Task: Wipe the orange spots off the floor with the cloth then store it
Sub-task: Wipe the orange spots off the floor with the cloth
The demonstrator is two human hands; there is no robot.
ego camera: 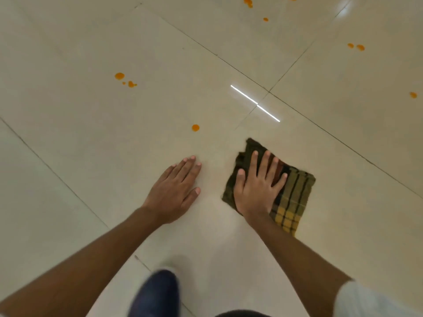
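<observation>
A folded checked cloth [295, 197], dark green and yellow, lies flat on the glossy cream floor tiles [91, 138]. My right hand [256, 186] presses down on its left half with fingers spread. My left hand [176, 191] rests flat on the bare tile to the left of the cloth, holding nothing. One orange spot [195, 127] sits just beyond my left hand's fingertips. A cluster of orange spots [124, 79] lies farther to the left. Other orange spots are at the far top [248, 2], top right [356, 46] and right edge [413, 95].
Dark grout lines cross the tiles diagonally. A bright strip of reflected light [255, 103] shows beyond the cloth. My knee in dark blue fabric [158, 294] is at the bottom centre, and a pale sleeve [366, 300] at the bottom right.
</observation>
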